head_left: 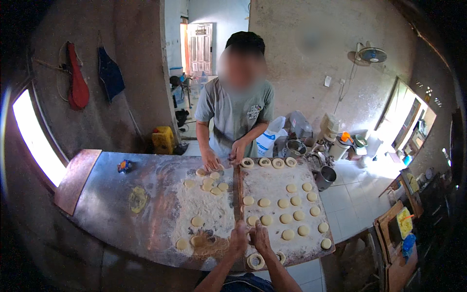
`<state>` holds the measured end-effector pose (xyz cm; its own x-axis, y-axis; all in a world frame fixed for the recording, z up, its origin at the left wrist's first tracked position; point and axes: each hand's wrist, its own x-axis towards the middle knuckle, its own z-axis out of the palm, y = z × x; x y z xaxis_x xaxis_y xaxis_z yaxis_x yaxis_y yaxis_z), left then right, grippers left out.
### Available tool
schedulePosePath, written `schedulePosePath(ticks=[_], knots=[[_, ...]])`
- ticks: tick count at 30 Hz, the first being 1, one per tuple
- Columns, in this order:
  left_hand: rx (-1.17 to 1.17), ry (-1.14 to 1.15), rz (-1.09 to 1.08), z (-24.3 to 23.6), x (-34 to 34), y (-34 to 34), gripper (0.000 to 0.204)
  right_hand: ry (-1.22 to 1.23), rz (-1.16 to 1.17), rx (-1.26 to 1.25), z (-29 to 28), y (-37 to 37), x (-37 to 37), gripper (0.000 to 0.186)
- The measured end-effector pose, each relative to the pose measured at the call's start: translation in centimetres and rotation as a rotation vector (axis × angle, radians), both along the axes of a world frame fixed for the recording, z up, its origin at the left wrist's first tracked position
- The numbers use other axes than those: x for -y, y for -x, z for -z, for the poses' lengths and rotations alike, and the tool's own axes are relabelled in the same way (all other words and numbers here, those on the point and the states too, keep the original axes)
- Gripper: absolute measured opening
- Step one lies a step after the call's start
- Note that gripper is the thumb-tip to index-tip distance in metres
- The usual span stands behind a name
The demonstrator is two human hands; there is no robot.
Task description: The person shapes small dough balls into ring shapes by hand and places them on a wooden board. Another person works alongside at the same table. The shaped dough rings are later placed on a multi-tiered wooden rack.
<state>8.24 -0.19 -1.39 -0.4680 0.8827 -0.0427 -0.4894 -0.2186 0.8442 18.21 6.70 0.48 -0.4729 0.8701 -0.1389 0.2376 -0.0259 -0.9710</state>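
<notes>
My left hand (238,238) and my right hand (261,238) are close together over the near left edge of the floured board (267,236). Both have their fingers curled in; what they hold, if anything, is too small and hidden to name. Just past my fingertips sit a pale dough round (252,220) and another dough round (266,220). A dough ring (255,261) lies beside my right forearm on the near side, with a second dough ring (280,257) partly behind that arm. Several more flat dough rounds (288,234) are spread over the board.
Across the table a person handles dough (214,168) over loose flour (204,209). Several dough rings (278,163) line the board's far edge. A yellow dough smear (138,199) and small blue-orange item (124,166) lie left. A metal pot (326,177) stands beyond the board's right edge.
</notes>
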Motion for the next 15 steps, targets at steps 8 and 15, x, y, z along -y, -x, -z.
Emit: schedulePosePath(ticks=[8,15], knots=[[-0.096,0.063,-0.015,0.4,-1.0,-4.2,0.028,-0.222,0.016,-0.087,-1.0,-4.9,0.6,0.049],[-0.580,0.042,0.014,0.5,-1.4,-8.8,0.029,-0.221,0.082,-0.118,1.5,-10.3,0.0,0.054]])
